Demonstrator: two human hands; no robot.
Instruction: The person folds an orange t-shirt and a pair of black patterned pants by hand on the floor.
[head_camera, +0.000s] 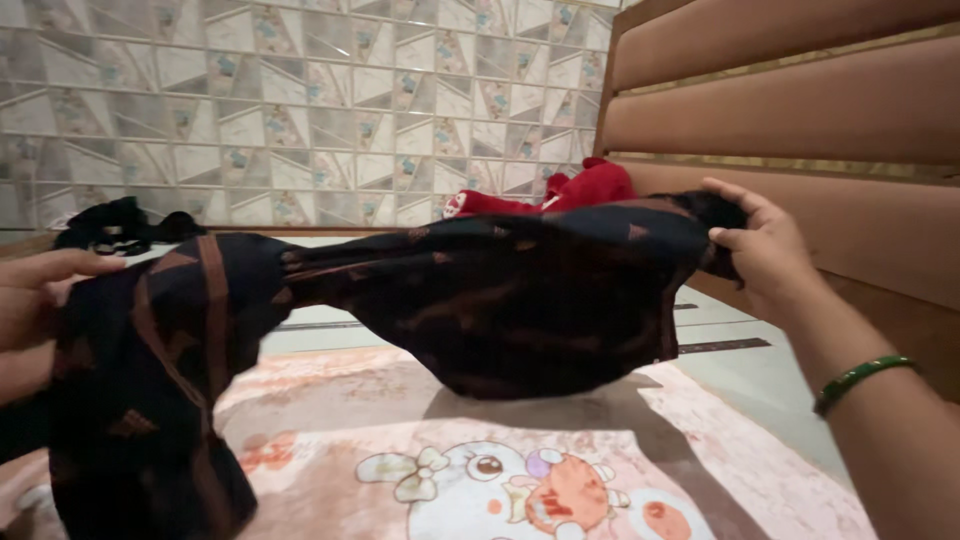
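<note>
A long black cloth with rust-brown stripes and small motifs (500, 300) hangs stretched in the air between both hands, above a bed. My left hand (40, 295) grips its left end at the frame's left edge, where the cloth droops in a heavy fold. My right hand (765, 250), with a green bangle on the wrist, pinches the bunched right end near the headboard. The middle of the cloth sags toward the bedsheet.
A pink bedsheet with a cartoon print (520, 480) covers the bed below. A red garment (570, 190) and a dark crumpled garment (120, 228) lie at the far edge. A brown padded headboard (800, 110) stands at right, with a tiled wall (300, 100) behind.
</note>
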